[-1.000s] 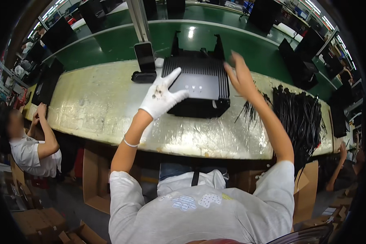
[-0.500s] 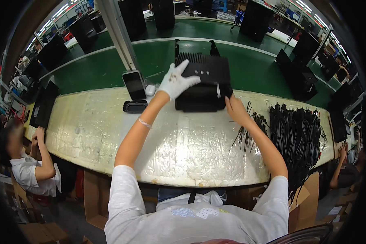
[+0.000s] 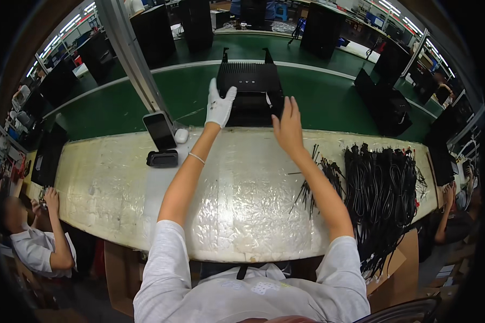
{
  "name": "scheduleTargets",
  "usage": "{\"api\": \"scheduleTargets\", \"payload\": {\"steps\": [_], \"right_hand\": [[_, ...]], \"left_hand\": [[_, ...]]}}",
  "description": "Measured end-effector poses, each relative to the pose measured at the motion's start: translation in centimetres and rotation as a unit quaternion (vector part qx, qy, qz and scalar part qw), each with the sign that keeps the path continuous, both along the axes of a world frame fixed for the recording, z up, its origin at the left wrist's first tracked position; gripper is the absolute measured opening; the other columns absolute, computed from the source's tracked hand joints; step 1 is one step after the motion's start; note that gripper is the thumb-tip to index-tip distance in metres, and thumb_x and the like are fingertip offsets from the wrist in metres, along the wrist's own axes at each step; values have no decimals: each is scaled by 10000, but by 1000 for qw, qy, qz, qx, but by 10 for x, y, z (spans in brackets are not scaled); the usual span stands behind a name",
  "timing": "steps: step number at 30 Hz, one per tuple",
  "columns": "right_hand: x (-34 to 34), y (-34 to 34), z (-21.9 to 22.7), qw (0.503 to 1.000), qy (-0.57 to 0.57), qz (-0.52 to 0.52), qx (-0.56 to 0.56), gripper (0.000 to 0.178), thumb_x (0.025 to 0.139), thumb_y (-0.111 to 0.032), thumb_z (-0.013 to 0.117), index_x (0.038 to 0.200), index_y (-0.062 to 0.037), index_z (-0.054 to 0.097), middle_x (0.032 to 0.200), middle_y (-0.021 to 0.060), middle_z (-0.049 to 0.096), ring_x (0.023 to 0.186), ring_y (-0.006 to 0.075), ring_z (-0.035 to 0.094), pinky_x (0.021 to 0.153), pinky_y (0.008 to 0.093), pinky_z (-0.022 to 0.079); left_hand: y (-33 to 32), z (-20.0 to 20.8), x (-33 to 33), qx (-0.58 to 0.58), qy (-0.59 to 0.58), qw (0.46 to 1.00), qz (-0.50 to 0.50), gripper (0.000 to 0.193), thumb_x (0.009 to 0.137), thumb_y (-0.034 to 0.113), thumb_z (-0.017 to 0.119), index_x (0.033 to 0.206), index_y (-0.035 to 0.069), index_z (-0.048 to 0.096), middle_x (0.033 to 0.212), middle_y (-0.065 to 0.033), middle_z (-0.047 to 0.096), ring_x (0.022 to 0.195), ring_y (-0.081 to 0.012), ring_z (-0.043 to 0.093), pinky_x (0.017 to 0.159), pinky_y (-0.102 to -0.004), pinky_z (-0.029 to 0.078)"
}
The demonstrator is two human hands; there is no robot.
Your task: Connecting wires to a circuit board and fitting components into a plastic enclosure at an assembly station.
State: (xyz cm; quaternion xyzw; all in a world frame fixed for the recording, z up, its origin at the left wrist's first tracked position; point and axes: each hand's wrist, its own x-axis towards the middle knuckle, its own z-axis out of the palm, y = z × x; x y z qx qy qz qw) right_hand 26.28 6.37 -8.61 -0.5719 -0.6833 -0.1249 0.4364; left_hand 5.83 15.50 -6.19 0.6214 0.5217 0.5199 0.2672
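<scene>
A black electronic unit with a finned top edge and two upright brackets [image 3: 250,86] lies on the green belt [image 3: 186,99], just beyond the table edge. My left hand [image 3: 220,106], in a white glove with dark smudges, rests against the unit's left side, thumb apart from the fingers. On the other side my bare right hand [image 3: 289,128] is beside the lower right corner with its fingers stretched out. Whether its fingertips touch the unit I cannot tell. Neither hand grips anything. A small white strip [image 3: 269,99] shows on the unit's right part.
Bundled black power cables [image 3: 380,183] and loose black cable ties [image 3: 312,188] lie at the right. A phone [image 3: 159,131], a black case [image 3: 162,158] and a white earbud case [image 3: 181,135] sit left. A metal post [image 3: 129,54] rises behind them. Co-workers flank the table.
The unit has moved farther away onto the belt. My right hand has let go of its corner and opened. My left hand has slid from its top to its left side.
</scene>
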Motion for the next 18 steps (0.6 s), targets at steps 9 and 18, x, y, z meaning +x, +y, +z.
{"api": "scheduleTargets", "payload": {"steps": [9,18], "right_hand": [[-137,-75,-63,982,-5,162,-101,528,875,-69,555,1348,111,404,1375,330,442,1274,473,437,1100,479,353],[-137,-82,-66,983,-33,157,-92,475,842,-113,589,1251,101,480,1247,286,561,1220,426,500,1064,464,378]], "left_hand": [[-38,-114,-35,66,245,965,66,441,896,230,575,1280,15,552,1329,-205,526,1284,-360,447,1048,-459,405],[-80,-97,-45,31,414,904,105,362,892,239,506,1223,172,637,1350,-48,568,1266,-288,496,1041,-414,407]]}}
